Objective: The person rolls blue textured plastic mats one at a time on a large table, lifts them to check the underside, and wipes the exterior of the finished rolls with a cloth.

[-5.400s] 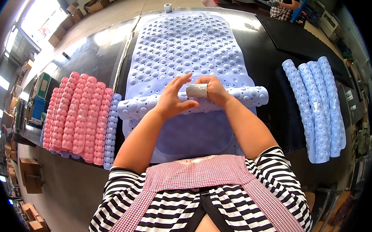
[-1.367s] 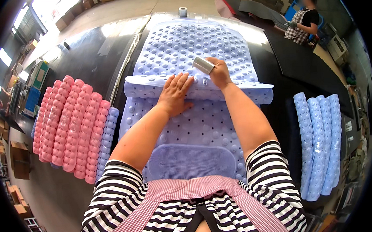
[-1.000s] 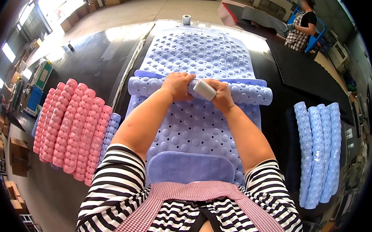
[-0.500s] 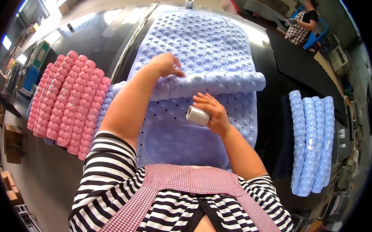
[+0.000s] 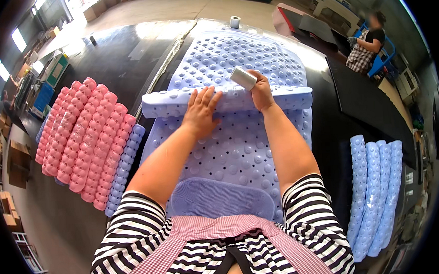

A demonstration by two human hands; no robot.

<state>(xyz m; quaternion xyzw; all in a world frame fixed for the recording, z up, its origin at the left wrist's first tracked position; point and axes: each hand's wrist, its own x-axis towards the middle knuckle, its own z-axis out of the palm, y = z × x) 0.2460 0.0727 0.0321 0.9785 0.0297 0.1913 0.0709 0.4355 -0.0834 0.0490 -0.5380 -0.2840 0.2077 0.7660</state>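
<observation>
"Pressing evenly along the blue roll (image 5: 155, 107) would probably serve best at this point. Where does it lie?"

"Crosswise over the blue bumpy matting (image 5: 229, 146), in front of the person, with an oval ribbed panel (image 5: 222, 199) nearer the checked apron (image 5: 223, 227)."

"What might each hand see to?"

"The left hand (image 5: 200, 114) seems best used as a brace, so the layers don't slacken. The right hand (image 5: 262, 92) could bring what looks like a tape roll (image 5: 243, 78) low over the roll and lay any strip straight; a slanted pull would likely crease it. Whether a strip runs from it now is too faint to tell."

"And how are the hands posed?"

"The left lies palm down, left of the roll's middle, fingers spread and pointing away from the body, thumb out toward the right. It grasps nothing. The right is curled around the right-hand end of the tape roll, which tilts above the blue roll, right of its middle."

"The arms?"

"Both forearms reach forward from the striped sleeves (image 5: 130, 219), angling slightly inward, the hands well clear of each other."
</observation>
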